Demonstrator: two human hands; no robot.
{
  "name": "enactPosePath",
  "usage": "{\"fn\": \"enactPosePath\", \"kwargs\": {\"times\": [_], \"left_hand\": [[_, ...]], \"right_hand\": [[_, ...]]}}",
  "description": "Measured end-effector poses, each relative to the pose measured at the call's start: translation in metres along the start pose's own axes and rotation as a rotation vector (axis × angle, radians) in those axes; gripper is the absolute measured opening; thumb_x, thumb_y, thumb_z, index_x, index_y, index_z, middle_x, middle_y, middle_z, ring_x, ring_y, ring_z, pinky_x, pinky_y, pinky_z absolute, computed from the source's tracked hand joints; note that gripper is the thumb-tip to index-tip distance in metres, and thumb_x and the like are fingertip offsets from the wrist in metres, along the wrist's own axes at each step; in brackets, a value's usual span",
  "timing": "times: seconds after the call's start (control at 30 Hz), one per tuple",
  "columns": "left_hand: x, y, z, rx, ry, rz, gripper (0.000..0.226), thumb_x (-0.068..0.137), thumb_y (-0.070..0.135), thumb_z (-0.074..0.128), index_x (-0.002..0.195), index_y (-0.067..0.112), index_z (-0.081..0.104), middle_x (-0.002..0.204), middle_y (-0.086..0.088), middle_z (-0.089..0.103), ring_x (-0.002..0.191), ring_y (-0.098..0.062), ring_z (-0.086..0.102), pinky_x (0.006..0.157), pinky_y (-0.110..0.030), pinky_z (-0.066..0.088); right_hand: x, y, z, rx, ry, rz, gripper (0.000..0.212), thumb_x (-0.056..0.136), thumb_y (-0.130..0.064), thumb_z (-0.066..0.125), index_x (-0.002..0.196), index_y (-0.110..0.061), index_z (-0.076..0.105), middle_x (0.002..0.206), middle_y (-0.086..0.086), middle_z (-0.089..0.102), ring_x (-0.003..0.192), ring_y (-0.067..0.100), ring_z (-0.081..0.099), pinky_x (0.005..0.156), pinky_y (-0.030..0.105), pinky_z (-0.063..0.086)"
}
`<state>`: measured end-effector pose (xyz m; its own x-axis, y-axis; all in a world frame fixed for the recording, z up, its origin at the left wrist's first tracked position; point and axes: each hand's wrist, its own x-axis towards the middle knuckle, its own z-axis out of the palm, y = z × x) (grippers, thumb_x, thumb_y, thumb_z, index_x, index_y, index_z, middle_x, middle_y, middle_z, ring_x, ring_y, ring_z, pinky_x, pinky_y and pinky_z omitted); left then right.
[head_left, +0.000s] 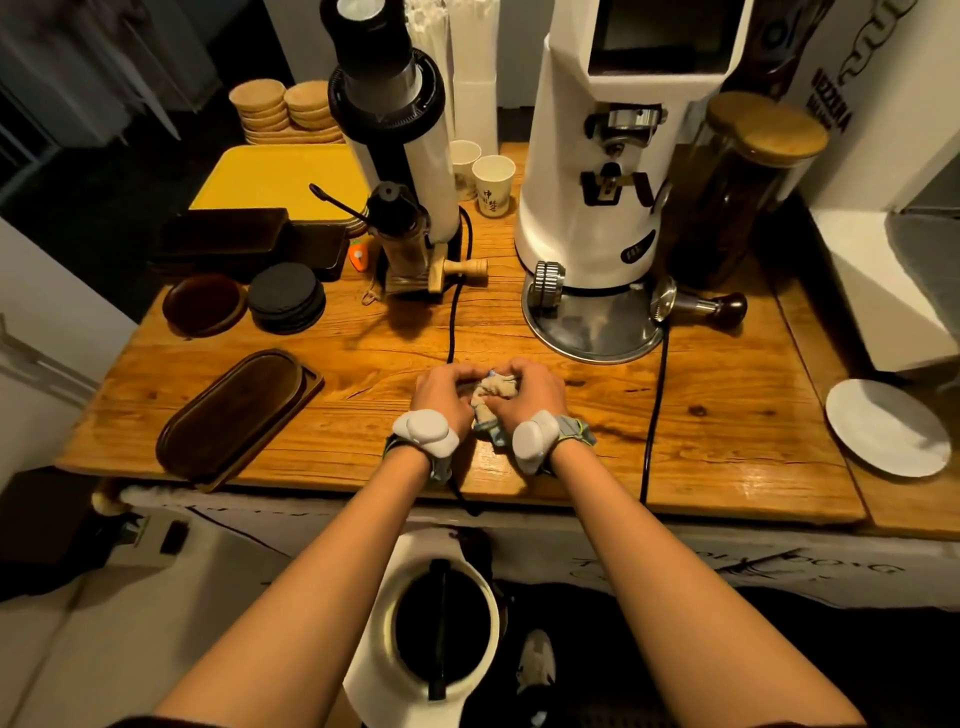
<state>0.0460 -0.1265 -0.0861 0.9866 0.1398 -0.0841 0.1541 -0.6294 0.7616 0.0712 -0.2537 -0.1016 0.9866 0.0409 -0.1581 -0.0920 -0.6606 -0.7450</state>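
Note:
A crumpled beige and blue cloth (491, 397) lies bunched on the wooden counter (727, 415) near its front edge, in the middle. My left hand (441, 389) grips its left side with curled fingers. My right hand (530, 392) grips its right side the same way. Both hands press together around the cloth, and much of it is hidden between them. A white sensor is strapped on each wrist.
A white coffee grinder (597, 208) stands behind the hands, with a tamper (701, 306) beside it. At back left is a smaller grinder (405, 156). A dark oval tray (239, 415) lies left, a white plate (883, 426) right. Two black cables cross the counter. A white knock bin (441, 623) sits below.

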Motion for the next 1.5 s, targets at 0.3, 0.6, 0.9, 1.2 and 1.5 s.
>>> {"fn": "enactPosePath", "kwargs": {"times": [0.3,0.6,0.9,1.2,1.5], "left_hand": [[0.005,-0.002,-0.005,-0.075,-0.129,0.032,0.037,0.088,0.007,0.064,0.122,0.02,0.067,0.119,0.004,0.07,0.11,-0.008,0.062,0.097,-0.023,0.049],[-0.028,0.028,0.007,-0.035,0.131,0.067,0.031,0.088,0.033,0.066,0.118,0.024,0.064,0.12,0.005,0.059,0.113,-0.01,0.05,0.09,-0.024,0.042],[-0.041,0.024,0.024,0.009,-0.057,-0.009,0.033,0.083,0.023,0.072,0.115,0.018,0.066,0.113,0.001,0.068,0.106,-0.016,0.063,0.091,-0.03,0.051],[-0.017,0.035,-0.016,0.015,0.011,-0.001,0.009,0.087,0.019,0.056,0.091,0.019,0.064,0.099,-0.003,0.059,0.101,-0.024,0.054,0.083,-0.033,0.043],[0.007,0.066,-0.047,-0.046,-0.123,0.207,0.009,0.094,0.027,0.05,0.086,0.024,0.055,0.085,0.004,0.06,0.082,-0.018,0.057,0.066,-0.026,0.038]], "right_hand": [[0.005,0.012,-0.032,-0.051,-0.147,0.09,0.044,0.06,-0.054,0.085,0.084,-0.026,0.062,0.093,-0.003,0.068,0.086,0.017,0.062,0.063,0.028,0.048],[0.0,0.024,-0.074,-0.069,-0.253,0.09,0.056,0.069,-0.076,0.062,0.087,-0.024,0.07,0.081,-0.008,0.074,0.075,0.014,0.069,0.069,0.033,0.059],[-0.004,0.015,-0.088,-0.104,-0.306,0.231,0.094,0.078,-0.086,0.024,0.098,-0.007,0.071,0.091,0.014,0.071,0.08,0.028,0.065,0.075,0.034,0.051],[-0.005,0.013,-0.094,0.043,-0.204,0.313,0.059,0.092,-0.063,0.043,0.061,-0.014,0.051,0.075,0.015,0.062,0.073,0.031,0.061,0.083,0.048,0.055],[-0.031,-0.018,-0.097,0.233,0.005,0.353,0.048,0.088,-0.067,0.046,0.104,-0.023,0.058,0.09,-0.003,0.066,0.06,0.007,0.069,0.044,0.017,0.051]]}}
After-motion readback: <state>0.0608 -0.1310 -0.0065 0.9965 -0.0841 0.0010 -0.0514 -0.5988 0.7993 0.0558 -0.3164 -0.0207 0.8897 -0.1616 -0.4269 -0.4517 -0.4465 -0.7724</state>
